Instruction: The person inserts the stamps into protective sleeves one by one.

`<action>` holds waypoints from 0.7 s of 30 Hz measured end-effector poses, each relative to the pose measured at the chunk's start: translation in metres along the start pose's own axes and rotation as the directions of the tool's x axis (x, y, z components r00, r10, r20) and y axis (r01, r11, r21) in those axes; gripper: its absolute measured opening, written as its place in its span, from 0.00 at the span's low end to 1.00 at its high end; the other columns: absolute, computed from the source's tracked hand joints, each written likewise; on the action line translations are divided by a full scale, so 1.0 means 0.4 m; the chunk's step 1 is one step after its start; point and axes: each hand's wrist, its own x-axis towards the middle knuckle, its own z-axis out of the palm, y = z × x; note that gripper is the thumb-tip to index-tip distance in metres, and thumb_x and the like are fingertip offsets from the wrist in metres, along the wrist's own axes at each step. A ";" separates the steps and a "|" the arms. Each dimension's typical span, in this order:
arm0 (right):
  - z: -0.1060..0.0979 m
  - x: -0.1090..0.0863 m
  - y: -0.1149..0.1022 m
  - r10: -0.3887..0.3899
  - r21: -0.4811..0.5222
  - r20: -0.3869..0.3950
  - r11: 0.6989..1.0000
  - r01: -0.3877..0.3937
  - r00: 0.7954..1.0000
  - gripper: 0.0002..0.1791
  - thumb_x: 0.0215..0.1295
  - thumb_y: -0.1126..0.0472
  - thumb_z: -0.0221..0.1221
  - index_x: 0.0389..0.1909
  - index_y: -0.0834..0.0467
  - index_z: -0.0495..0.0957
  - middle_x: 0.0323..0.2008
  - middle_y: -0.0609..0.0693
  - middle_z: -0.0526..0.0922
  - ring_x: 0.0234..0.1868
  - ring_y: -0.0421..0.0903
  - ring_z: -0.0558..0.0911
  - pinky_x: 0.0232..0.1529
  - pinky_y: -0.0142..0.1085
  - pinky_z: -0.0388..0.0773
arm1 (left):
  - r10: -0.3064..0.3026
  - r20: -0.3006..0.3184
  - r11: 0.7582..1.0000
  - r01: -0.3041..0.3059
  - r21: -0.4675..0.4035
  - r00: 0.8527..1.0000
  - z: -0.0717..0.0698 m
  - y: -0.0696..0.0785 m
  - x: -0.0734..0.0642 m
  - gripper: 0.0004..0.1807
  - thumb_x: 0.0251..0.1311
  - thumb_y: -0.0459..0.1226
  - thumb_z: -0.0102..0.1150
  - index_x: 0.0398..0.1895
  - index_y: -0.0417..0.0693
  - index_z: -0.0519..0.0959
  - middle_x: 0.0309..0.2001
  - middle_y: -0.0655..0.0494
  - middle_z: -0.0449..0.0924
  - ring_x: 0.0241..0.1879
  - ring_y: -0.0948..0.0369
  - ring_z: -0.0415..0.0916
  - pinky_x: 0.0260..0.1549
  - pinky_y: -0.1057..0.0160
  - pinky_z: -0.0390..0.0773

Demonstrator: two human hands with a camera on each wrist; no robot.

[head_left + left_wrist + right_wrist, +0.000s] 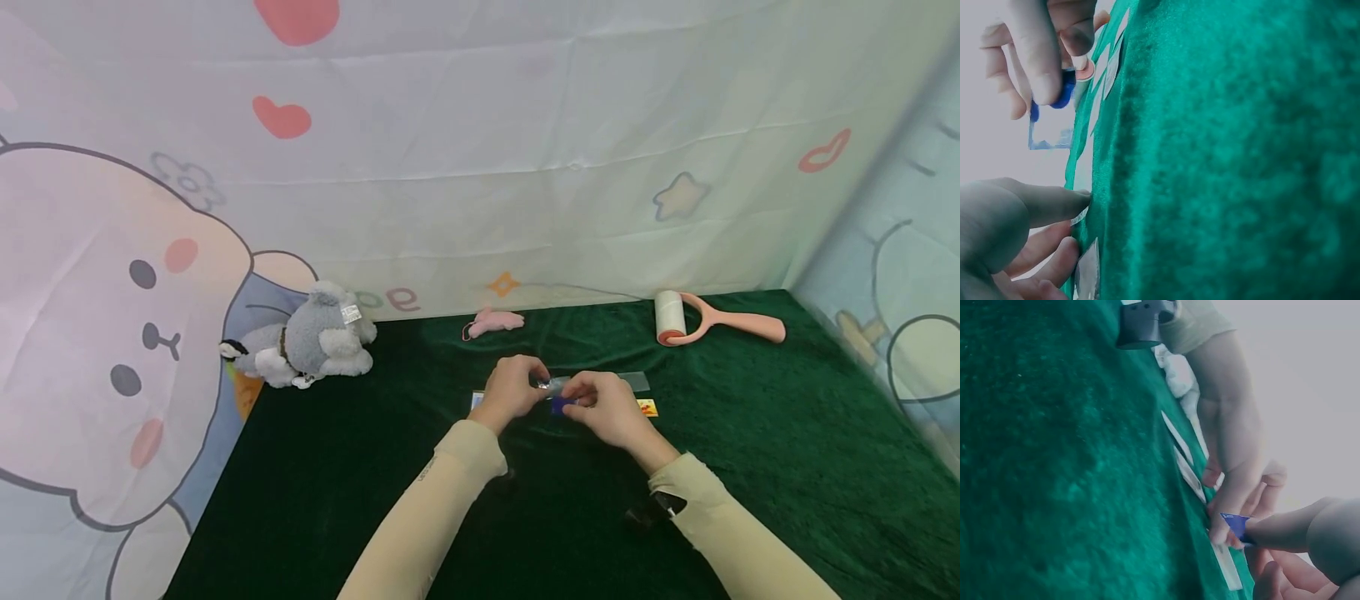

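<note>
In the head view my left hand (513, 387) is at the middle of the cloth, its fingertips pinching the near end of a clear plastic strip (557, 383). Beside it my right hand (607, 404) pinches a small blue card (558, 405). The left wrist view shows the blue card (1065, 90) between the right thumb and fingers, with a clear, pale part hanging below it. There, the left fingers (1054, 203) are down at the cloth on the strip. The right wrist view shows a corner of the blue card (1238, 526) close to the left fingertips.
Flat pieces lie around the hands: a yellow-red card (647, 407), a pale card (477, 400) and a clear sheet (636, 382). A grey plush toy (318, 337), a pink plush (495, 322) and a lint roller (716, 321) stand farther back on the green cloth (375, 467).
</note>
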 end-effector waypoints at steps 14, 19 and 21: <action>-0.032 -0.005 0.019 -0.053 0.015 -0.021 0.998 0.053 0.998 0.05 0.71 0.67 0.66 0.43 0.58 0.87 0.39 0.53 0.87 0.33 0.45 0.80 0.33 0.37 0.79 | -0.001 0.024 1.000 0.001 0.002 1.000 -0.002 0.004 0.003 0.04 0.67 0.39 0.72 0.42 0.52 0.88 0.41 0.57 0.85 0.36 0.60 0.78 0.39 0.60 0.81; -0.034 -0.006 0.022 -0.056 0.028 -0.021 0.998 0.057 0.998 0.06 0.72 0.67 0.65 0.46 0.59 0.87 0.41 0.55 0.88 0.33 0.45 0.82 0.32 0.36 0.80 | 0.015 0.026 1.000 -0.015 -0.022 1.000 -0.005 0.004 0.004 0.05 0.69 0.41 0.70 0.42 0.50 0.89 0.42 0.57 0.87 0.36 0.60 0.78 0.39 0.61 0.81; -0.035 -0.007 0.024 -0.050 0.033 -0.017 0.998 0.050 0.999 0.07 0.72 0.67 0.65 0.47 0.59 0.87 0.42 0.55 0.88 0.33 0.45 0.82 0.32 0.36 0.81 | 0.017 0.023 0.998 -0.016 -0.062 1.000 -0.005 0.004 0.002 0.05 0.69 0.41 0.70 0.42 0.50 0.89 0.42 0.57 0.86 0.36 0.60 0.79 0.38 0.62 0.82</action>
